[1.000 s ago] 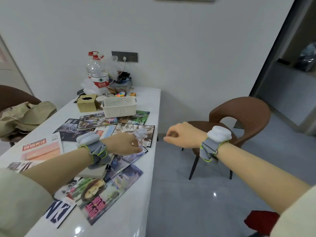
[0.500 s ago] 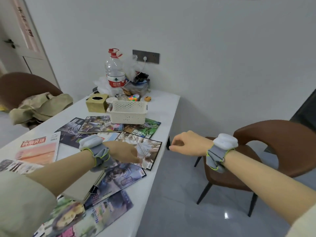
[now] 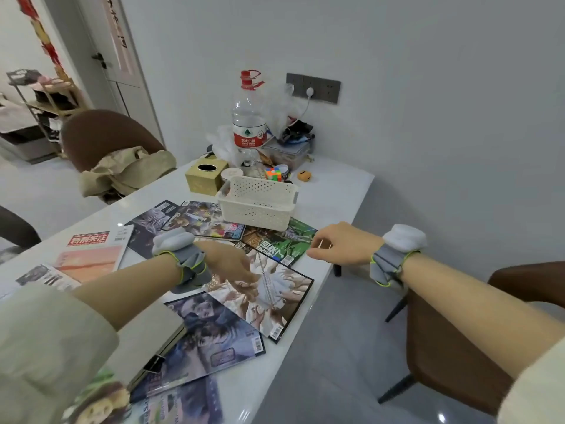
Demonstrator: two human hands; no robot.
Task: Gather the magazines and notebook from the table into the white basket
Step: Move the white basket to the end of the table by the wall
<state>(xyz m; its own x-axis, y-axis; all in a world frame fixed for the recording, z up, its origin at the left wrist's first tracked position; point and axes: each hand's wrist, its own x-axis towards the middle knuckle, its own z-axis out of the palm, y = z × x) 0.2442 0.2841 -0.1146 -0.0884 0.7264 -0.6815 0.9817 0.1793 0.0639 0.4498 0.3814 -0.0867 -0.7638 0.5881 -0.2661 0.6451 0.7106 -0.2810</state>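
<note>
**Left hand above the nearest magazine, basket just behind it**

The white basket stands on the table and looks empty, so by my judgement the gathering has not yet begun. All places below are given from this basket.

On its near side, the left hand is over the magazine with pale hands on the cover. The fingers are relaxed and point down toward the page. I cannot tell if they already touch the paper. On the near right of the basket, the right hand is in the air at the right corner of the green magazine. Its fingers are loosely curled and nothing is in it.

The pale-hands magazine is the one nearest to the left hand. Its long axis runs diagonally, from the front of the basket toward the near right table edge. A lift would then travel only a short way, forward to the basket.

The green magazine goes partly under the front of the basket, as does the dark magazine to the near left, so the basket probably must be raised for these two.

The notebook is farther to the near side, partly under the left forearm, with the purple magazine beside it.
</note>
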